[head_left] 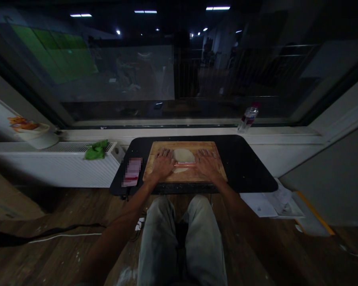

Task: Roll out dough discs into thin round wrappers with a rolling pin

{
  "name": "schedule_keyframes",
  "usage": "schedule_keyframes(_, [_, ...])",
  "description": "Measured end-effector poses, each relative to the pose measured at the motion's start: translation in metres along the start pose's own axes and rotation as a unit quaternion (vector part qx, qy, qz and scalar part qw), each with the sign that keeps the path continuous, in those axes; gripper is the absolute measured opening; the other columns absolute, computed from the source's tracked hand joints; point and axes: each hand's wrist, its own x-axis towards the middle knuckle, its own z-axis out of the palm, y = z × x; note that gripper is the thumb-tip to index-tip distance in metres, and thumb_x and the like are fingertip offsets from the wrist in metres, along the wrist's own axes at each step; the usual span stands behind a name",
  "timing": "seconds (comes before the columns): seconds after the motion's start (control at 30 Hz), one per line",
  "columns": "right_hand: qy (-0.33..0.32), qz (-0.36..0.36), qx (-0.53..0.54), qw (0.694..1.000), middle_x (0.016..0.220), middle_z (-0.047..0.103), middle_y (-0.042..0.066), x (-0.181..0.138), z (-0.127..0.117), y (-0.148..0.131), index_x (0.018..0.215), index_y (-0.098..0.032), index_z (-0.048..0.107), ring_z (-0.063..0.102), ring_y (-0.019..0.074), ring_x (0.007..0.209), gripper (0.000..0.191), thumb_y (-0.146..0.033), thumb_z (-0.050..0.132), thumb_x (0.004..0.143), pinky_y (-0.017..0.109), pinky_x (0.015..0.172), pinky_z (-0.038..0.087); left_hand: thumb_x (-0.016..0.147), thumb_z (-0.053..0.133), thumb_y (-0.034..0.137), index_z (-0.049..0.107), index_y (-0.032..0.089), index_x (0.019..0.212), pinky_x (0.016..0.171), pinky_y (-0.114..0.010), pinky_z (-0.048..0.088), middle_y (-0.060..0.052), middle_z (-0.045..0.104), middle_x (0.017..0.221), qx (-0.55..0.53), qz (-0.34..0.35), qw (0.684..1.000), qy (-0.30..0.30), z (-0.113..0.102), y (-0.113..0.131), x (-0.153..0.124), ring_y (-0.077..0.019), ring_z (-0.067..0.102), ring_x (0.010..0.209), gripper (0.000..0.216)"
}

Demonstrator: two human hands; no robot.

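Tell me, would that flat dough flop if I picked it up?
Floppy, probably: the dough looks thin and spread flat. Pushed, it probably won't tip, since it lies low on the board. The rolling pin across it may hold it down.

- Wears pale grey, faded-looking trousers (158,246), loose and creased around the knees (162,203).
- Has both forearms (130,222) bare.
- Shows pale, powdery-looking smudges on the fingers (167,152).

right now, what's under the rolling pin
A flattened dough round shows on both sides of the rolling pin, atop the wooden cutting board. The strip directly beneath the pin is covered.
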Motion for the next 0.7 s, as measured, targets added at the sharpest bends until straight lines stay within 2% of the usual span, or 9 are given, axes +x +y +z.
schedule_keyframes(0.2, [0.005,-0.014,-0.007,1.000,0.166,0.069,0.017,-0.019,-0.012,-0.007,0.160,-0.016,0.069,0.056,0.0327,0.157,0.053,-0.030,0.042,0.117,0.049,0.133,0.034,0.117,0.041,0.032,0.065,0.021,0.161,0.131,-0.056,0.047,-0.015,0.064,0.170,0.007,0.015,1.000,0.008,-0.004,0.007,-0.023,-0.0346,0.050,0.167,0.052])
schedule_keyframes(0.37, [0.017,0.004,-0.002,1.000,0.169,0.066,0.018,-0.032,-0.013,-0.010,0.163,-0.015,0.067,0.055,0.0310,0.160,0.054,-0.030,0.041,0.117,0.046,0.132,0.037,0.118,0.039,0.033,0.066,0.023,0.159,0.131,-0.056,0.049,-0.013,0.065,0.171,0.001,0.016,0.999,0.032,-0.001,0.009,-0.036,-0.0328,0.051,0.167,0.050])
schedule_keyframes(0.7, [0.013,0.016,0.013,1.000,0.172,0.062,0.021,-0.056,-0.016,-0.016,0.165,-0.012,0.066,0.054,0.0342,0.163,0.057,-0.031,0.040,0.117,0.049,0.134,0.035,0.119,0.039,0.035,0.067,0.022,0.158,0.131,-0.055,0.050,-0.013,0.067,0.168,-0.018,0.024,0.998,0.061,0.001,0.016,-0.062,-0.0337,0.053,0.165,0.050])
